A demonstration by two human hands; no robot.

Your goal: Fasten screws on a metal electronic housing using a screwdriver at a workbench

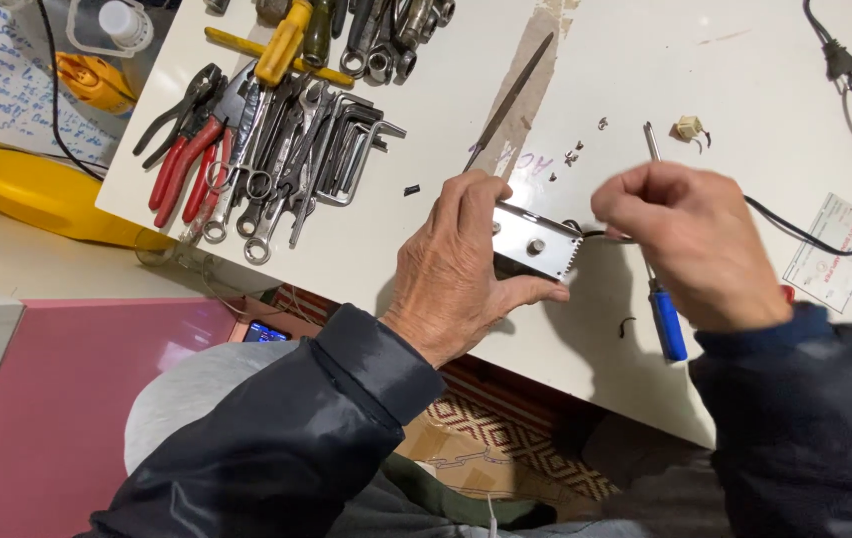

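Note:
My left hand (461, 259) grips a shiny metal piece (535, 242) with a toothed edge and two small screw heads on its face, held just above the white table (426, 239). My right hand (690, 244) is closed beside the piece's right end, pinching something small there that I cannot make out. A thin black wire runs from that end under my right hand. A blue-handled screwdriver (667, 319) lies on the table beneath my right hand, its shaft pointing away from me.
A pile of pliers, wrenches and hex keys (266, 149) covers the table's left part. A long file (508, 100), several loose screws (573, 156), a small cream plastic part (688, 128), a black power cord (849, 75) and a card (834, 249) lie further back and right.

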